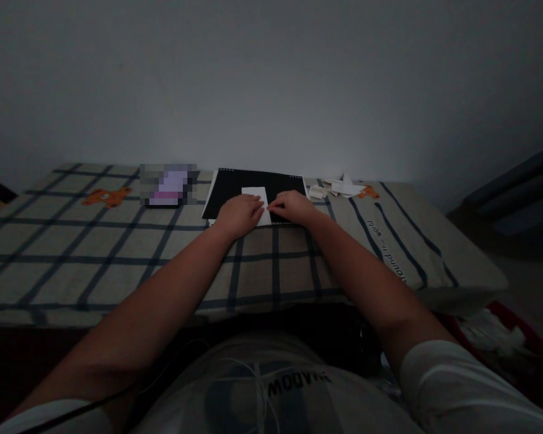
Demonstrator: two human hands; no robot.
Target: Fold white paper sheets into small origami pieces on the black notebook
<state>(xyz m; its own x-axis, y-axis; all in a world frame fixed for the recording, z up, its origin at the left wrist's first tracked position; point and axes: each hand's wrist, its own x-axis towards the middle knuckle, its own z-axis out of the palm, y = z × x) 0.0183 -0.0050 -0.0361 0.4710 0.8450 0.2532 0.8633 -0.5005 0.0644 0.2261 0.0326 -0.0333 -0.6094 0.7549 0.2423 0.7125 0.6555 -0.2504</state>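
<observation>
Head view of a low bed [72, 265] covered in a beige woven sheet crossed by dark blue check lines, set against a plain pale wall. Near the far edge, about midway along it, lies a flat black rectangular mat [235, 184] with rows of small white dots along its far corners. On the mat rests a small white sheet of paper [256, 194], smooth and roughly rectangular, its near end reaching the mat's near edge. The left hand [239, 215] lies palm down with fingers flattened on the paper's left side, pressing rather than gripping; the right hand [293, 207] lies beside it, its thumb and forefinger pinched together at the paper's right edge, fingertips nearly meeting those of the left. Toward the far right corner sits a loose pile of crumpled and folded white paper scraps [339, 187], just beside an orange bear motif [369, 193] printed on the sheet; a second orange bear motif [107, 196] appears toward the far left. A blurred purple-and-grey rectangular object [168, 184] lies left of the mat. Dark lettering [386, 251] runs along the sheet's right side, reading partly "around the world"; the person's white shirt [298, 381] bears dark letters, not clearly legible.
</observation>
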